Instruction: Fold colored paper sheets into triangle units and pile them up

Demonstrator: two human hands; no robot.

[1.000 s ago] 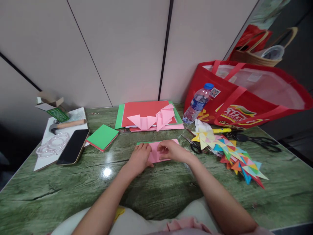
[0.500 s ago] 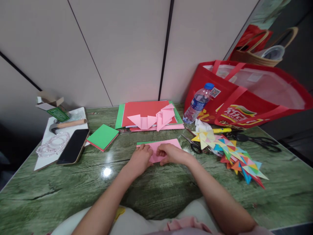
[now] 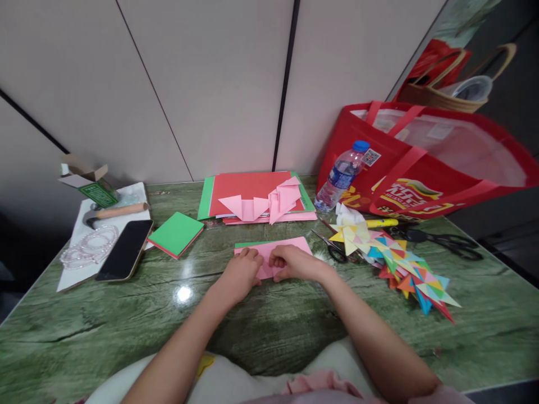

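Observation:
A folded pink paper (image 3: 266, 269) lies on the table in front of me, a green strip showing along its far left edge. My left hand (image 3: 244, 268) rests on its left part, fingers pressed together over the sheet and the thumb by its near edge. On the right part, my right hand (image 3: 292, 262) pinches the near edge, its fingers curled. Part of the paper is hidden beneath both hands. Just beyond, folded pink paper pieces (image 3: 284, 197) lie on a stack of coloured sheets (image 3: 248, 184).
On the left are a green paper pad (image 3: 176, 234), a phone (image 3: 125, 249), a hammer (image 3: 122, 211), beads (image 3: 90, 247) and a small box (image 3: 99, 192). To the right stand a water bottle (image 3: 341, 178) and a red bag (image 3: 421, 163), with scissors (image 3: 337, 252) and colourful folded paper pieces (image 3: 404, 266) before them.
Hardly anything differs. Both hands stay on the pink paper in nearly the same pose, and the whole view has shifted very slightly.

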